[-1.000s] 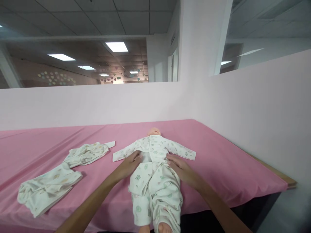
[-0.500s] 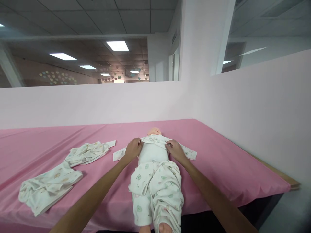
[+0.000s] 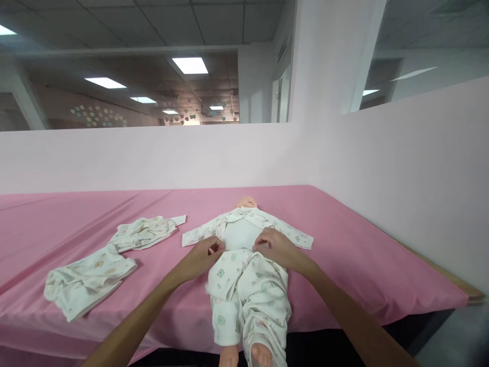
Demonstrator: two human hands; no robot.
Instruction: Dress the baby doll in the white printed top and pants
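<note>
A baby doll [image 3: 243, 235] lies on its back, head towards the wall. Its patterned white shirt [image 3: 282, 228] is bunched high on the chest, with both sleeves spread outwards, and the plain pale torso shows below. Patterned white trousers [image 3: 263, 295] cover the legs; the bare feet stick out at the near edge. My left hand [image 3: 204, 256] pinches at the left end of the trousers' waistband. Across from it, my right hand [image 3: 277, 248] has its thumb and fingers closed at the waistband's right end. The fingers partly hide the cloth they grip.
To the left lie more patterned baby clothes [image 3: 91, 275], loosely laid out. A pink sheet [image 3: 344, 265] covers the table, which meets a white wall [image 3: 153, 158] at the back and another at the right. Windows [image 3: 153, 86] sit above the wall.
Both hands have moved down from the shirt at the chest to the waist. The shirt's sleeves and sides show more fully now. The view has shifted slightly.
</note>
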